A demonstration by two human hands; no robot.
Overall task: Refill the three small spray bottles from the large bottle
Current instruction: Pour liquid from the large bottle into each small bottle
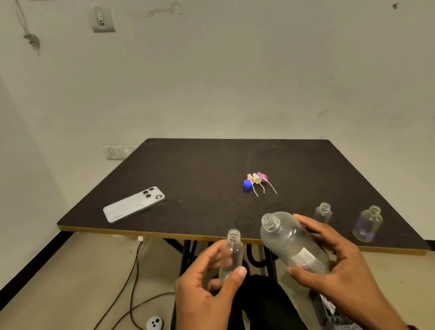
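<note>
Left grip (207, 289) wrapped round uncapped small clear plastic spray bottle (232, 256), upright as receiver; right grip (347, 266) clasping large frosted bottle (291, 242), neck tilted toward it for pouring.

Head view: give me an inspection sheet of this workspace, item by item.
Surface: dark table, tan front edge.
Job's things: large bottle uncapped, tilted, held in front of the table edge; small bottle uncapped, held upright; two more small open bottles standing on the table at right; blue cap and three spray tops lying together mid-table.
Clutter: phone face down at left.
Hands: left hand grips the small bottle; right hand grips the large bottle.
Cables: dark cords on floor; white plug.
Surroundings: plain wall, wall sockets.
</note>
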